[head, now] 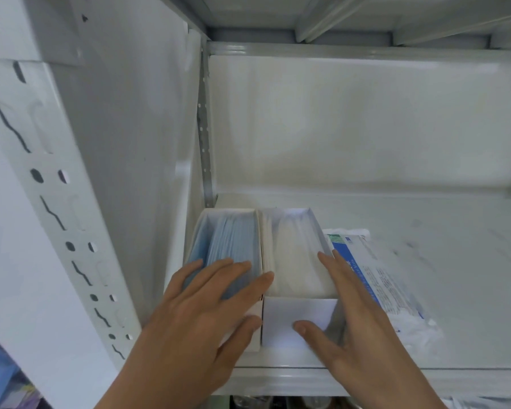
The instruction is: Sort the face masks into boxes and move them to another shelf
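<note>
Two open white boxes stand side by side at the left end of a white metal shelf. The left box holds blue face masks; the right box holds white face masks. My left hand lies over the near end of the left box, fingers spread on the blue masks and thumb against its front. My right hand clasps the right box, fingers along its right side and thumb on its front face.
A clear plastic packet with blue print lies flat just right of the boxes, under my right hand's edge. A perforated white upright stands at the left. The shelf's back wall is behind the boxes, and another shelf is overhead.
</note>
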A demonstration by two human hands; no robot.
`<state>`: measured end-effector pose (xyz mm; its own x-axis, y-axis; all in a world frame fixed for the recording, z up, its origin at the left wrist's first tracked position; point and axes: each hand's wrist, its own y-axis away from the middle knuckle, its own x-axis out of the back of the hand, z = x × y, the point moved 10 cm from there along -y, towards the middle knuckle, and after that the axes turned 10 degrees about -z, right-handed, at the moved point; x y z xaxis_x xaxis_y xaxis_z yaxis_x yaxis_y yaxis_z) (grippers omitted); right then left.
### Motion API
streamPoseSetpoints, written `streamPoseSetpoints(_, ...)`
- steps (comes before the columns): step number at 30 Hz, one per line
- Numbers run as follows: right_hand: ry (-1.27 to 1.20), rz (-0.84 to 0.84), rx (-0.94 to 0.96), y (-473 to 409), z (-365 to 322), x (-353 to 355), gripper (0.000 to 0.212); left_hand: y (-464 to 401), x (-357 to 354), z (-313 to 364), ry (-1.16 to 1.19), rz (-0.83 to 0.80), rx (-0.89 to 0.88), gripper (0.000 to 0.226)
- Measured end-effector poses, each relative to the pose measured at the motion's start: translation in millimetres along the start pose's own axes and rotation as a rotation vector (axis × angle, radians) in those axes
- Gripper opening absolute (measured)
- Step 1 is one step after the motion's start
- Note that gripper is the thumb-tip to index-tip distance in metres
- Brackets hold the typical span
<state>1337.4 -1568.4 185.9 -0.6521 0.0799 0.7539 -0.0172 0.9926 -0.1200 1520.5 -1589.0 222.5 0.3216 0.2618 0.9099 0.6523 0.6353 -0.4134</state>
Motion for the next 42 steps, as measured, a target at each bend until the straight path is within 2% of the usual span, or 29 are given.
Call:
streamPoseSetpoints(4, -0.083, -0.006, 0.034, 7, -5, 12, 0.084, -7, 4, 12, 0.008, 0.027, -0.009, 0.050)
streamPoseSetpoints(7, -0.188, 0.152, 0.023, 14, 7, 43, 0.063, -13, -1, 22, -0.010, -0.003, -0.021, 0.048)
streamPoseSetpoints(10, -0.010, 0.326, -0.119, 17, 44, 75, 0.051, -13, -2, 26, -0.049, 0.031, -0.052, 0.042)
streamPoseSetpoints(12, 0.101, 0.246, -0.305, 10, 74, 75, 0.058, -12, -1, 26, -0.084, 0.076, -0.080, 0.056)
streamPoseSetpoints(14, 0.056, 0.134, -0.413, 5, 92, 61, 0.058, -12, -5, 25, -0.080, 0.078, -0.087, 0.071)
streamPoseSetpoints(18, 0.037, 0.103, -0.362, 0, 83, 47, 0.053, -10, -4, 24, -0.038, 0.127, -0.110, 0.059)
streamPoseSetpoints(21, -0.006, 0.117, -0.358, 1, 85, 53, 0.059, -8, 2, 25, 0.003, 0.203, -0.146, 0.030)
streamPoseSetpoints(25, 0.018, 0.053, -0.359, -1, 88, 56, 0.067, -11, 7, 25, 0.064, 0.226, -0.158, 0.031)
streamPoseSetpoints(29, 0.064, 0.013, -0.341, -5, 90, 52, 0.066, -11, 8, 25, 0.070, 0.221, -0.180, 0.030)
streamPoseSetpoints(36, 0.045, 0.038, -0.306, -7, 94, 49, 0.065, -11, 6, 20, 0.102, 0.210, -0.203, 0.029)
streamPoseSetpoints(42, 0.116, 0.038, -0.317, -9, 97, 53, 0.063, -13, 8, 16, 0.200, 0.119, -0.104, 0.036)
